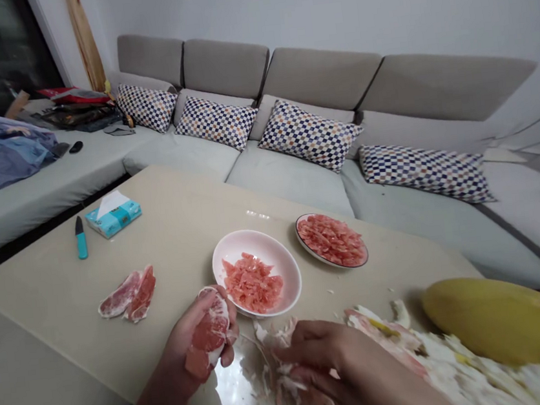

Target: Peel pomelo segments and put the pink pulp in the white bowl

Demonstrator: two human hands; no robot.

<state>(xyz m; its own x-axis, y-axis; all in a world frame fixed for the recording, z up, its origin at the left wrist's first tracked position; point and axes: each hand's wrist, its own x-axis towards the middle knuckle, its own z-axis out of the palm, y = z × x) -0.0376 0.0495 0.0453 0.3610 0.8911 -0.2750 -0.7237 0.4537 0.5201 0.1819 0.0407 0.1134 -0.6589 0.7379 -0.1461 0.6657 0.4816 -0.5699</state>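
Here a pink citrus segment is clasped in the left grip, fingers wrapped around it, just off the near-left edge of the white bowl. Over on the bowl's near-right side, the right grip is held low, fingers drawn together above pale membrane scraps; whether any scrap is pinched cannot be told. Loose pink flesh is heaped inside the bowl, and beyond it to the right more is piled on a dark-rimmed plate. Left of the bowl, further segments are laid on the counter, with a teal-handled knife and tissue pack spotted farther out. Well right of the bowl, a peel heap is flanked by a large yellow fruit.
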